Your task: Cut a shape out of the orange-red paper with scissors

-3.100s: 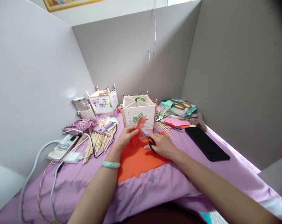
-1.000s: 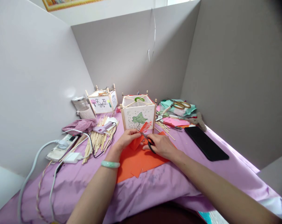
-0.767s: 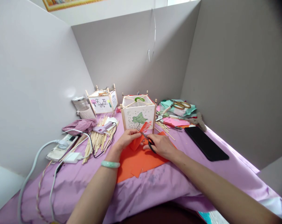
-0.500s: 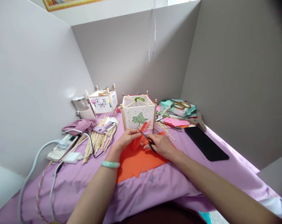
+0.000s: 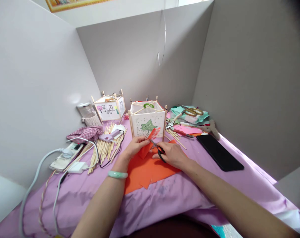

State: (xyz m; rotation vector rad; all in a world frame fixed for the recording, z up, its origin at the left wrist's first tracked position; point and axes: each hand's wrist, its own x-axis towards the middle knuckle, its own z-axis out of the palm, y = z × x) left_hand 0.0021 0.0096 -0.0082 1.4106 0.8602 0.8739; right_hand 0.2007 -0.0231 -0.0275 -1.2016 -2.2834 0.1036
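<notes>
My left hand [image 5: 138,146] pinches a strip of orange paper [image 5: 145,152] whose far end is cut into a thin fringe. Black-handled scissors [image 5: 160,152] sit in my right hand [image 5: 173,153], their blades pointing left at the strip near my left fingertips. Beneath both hands a larger orange sheet [image 5: 150,172] lies on the purple cloth, with a small cut piece on its near edge. Directly behind the strip stands a box-shaped lantern [image 5: 138,125] of sticks and white panels, with a green leaf drawn on its front.
A second stick lantern [image 5: 107,111] stands back left near a jar [image 5: 86,112]. Loose wooden sticks [image 5: 104,152], a lilac glue gun [image 5: 110,135] and a power strip [image 5: 65,158] with cables lie left. Right are pliers [image 5: 183,133], gold-handled scissors [image 5: 193,111] and a black phone [image 5: 219,152].
The fringed paper strip has shifted slightly, and the scissor blades have moved a little against it. Both hands stay in nearly the same place.
</notes>
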